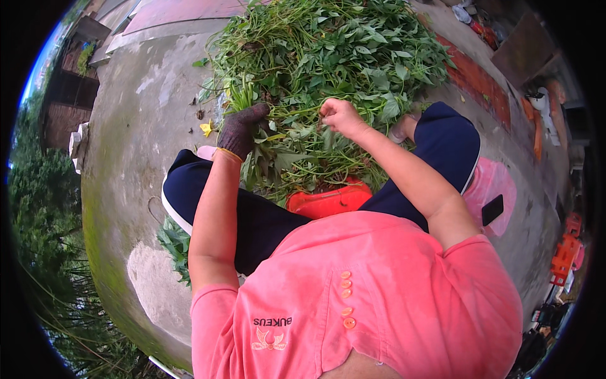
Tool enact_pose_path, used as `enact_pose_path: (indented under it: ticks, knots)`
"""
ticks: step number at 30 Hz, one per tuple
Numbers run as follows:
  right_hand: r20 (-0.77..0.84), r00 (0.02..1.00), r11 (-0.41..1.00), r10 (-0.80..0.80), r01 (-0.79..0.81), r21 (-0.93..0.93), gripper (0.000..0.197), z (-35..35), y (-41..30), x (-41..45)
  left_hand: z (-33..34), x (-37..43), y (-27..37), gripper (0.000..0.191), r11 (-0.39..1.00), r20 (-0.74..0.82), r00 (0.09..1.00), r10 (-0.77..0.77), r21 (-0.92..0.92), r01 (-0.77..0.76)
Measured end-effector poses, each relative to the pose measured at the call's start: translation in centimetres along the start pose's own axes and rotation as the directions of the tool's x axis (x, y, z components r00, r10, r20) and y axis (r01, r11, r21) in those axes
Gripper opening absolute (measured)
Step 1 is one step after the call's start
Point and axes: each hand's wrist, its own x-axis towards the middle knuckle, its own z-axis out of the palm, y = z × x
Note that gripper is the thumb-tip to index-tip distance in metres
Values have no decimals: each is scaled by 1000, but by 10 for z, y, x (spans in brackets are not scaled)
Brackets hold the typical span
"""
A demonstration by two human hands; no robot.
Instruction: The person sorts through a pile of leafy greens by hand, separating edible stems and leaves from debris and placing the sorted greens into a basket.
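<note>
My left hand (240, 131), in a dark knitted glove, grips a bunch of cut green stems (242, 96). The stem ends stick up above the fist, and broad leaves (274, 158) hang below it. Bare, my right hand (342, 116) pinches a thin green stem (298, 113) that stretches across towards the gloved hand. Whether that stem is joined to the bunch cannot be told. Beneath and beyond both hands spreads a large heap of leafy green vines (331, 61), tangled stems on its left and mostly leaves on its right.
A red plastic object (331, 201) sits between my legs. By my left thigh lies another leafy bunch (175, 241). A yellow flower or leaf (207, 128) rests on the concrete (142, 118). To my right, a black phone (493, 210) lies on pink plastic (492, 180); orange crates (565, 253) stand farther off.
</note>
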Motion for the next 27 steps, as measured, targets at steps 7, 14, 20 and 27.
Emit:
enact_pose_path:
  ticks: [7, 14, 20, 27]
  knots:
    - [-141, 963, 965, 228, -205, 161, 12, -36, 39, -8, -3, -5, 6, 26, 971, -40, 993, -110, -218, 99]
    - [-103, 970, 976, 219, -220, 1, 26, 1, 13, -9, -15, 4, -10, 26, 962, -88, 979, -181, -220, 158]
    - [-51, 981, 981, 185, -187, -46, 17, 31, -11, 5, 1, -8, 10, 26, 960, -41, 988, -147, -246, 133]
    - [-73, 941, 940, 331, -322, 116, 9, 17, 31, 1, -20, -3, 10, 27, 958, -66, 990, -123, -269, 101]
